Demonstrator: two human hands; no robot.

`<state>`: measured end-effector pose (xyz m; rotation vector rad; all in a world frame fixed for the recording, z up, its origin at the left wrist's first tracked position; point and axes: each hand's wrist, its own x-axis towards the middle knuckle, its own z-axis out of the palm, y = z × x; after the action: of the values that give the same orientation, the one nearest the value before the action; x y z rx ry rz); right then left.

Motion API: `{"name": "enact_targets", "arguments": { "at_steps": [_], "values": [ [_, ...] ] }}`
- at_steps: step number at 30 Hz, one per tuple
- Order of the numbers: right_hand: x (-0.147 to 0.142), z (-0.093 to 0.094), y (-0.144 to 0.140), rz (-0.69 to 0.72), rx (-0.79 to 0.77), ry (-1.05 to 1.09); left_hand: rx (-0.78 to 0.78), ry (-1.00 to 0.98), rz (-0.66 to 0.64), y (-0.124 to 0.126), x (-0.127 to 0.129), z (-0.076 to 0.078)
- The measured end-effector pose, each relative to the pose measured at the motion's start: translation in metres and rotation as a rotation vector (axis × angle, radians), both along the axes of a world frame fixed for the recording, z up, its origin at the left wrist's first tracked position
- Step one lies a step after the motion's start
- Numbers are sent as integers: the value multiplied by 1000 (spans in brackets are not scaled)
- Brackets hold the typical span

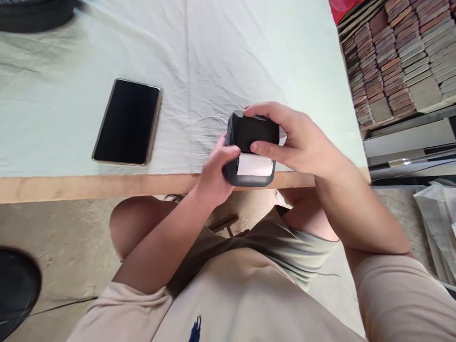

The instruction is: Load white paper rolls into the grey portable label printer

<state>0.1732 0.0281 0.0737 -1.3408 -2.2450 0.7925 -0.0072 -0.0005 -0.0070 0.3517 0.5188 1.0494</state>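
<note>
A small black receipt printer [251, 181], with a white paper roll [254, 164] showing in its bay, is held just above the table's front edge. My left hand [217, 168] wraps its left side, thumb resting on the rim near the roll. My right hand [285, 137] grips the black lid [249, 133] at the far end, with the thumb on its face and the fingers over its top edge. The underside of the printer and some left-hand fingers are hidden. To the left, a dark-screened tablet [127, 122] in a clear case lies flat on the cloth.
A pale cloth [199, 57] covers the wooden table [89, 186]. At the far left corner sits a black rounded object [35, 14], cut off by the frame. Stacked bricks [399, 61] stand to the right. A black round thing [17, 289] and a cable are at lower left.
</note>
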Motion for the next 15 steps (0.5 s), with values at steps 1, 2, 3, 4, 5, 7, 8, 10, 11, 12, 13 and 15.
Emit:
{"name": "enact_targets", "arguments": {
  "at_steps": [1,2,3,4,5,7,8,10,11,12,13,15],
  "values": [
    [0,0,1,7,-12,7,-15,-23,2,1,0,3],
    [0,-1,3,10,-22,11,-30,-34,8,1,1,5],
    [0,-2,4,9,-30,6,-46,-33,16,2,1,6],
    [1,-2,5,8,-39,-7,-64,-22,27,3,2,7],
    [2,-3,5,11,-48,-23,-87,-8,34,3,3,7],
    [4,-3,2,23,-39,-40,-130,10,47,4,5,6],
    [5,-2,0,25,-12,-39,-141,14,58,4,6,5],
    [7,-2,-8,4,72,-34,-150,10,80,4,7,4],
    [8,-2,-13,-18,110,-42,-156,2,91,4,7,5],
    [10,-2,-18,-40,137,-57,-162,-8,103,4,7,5],
    [12,-3,-23,-56,152,-77,-164,-20,113,4,7,6],
    [18,-7,-30,-55,185,-105,-155,-41,122,4,6,9]
  ]
}}
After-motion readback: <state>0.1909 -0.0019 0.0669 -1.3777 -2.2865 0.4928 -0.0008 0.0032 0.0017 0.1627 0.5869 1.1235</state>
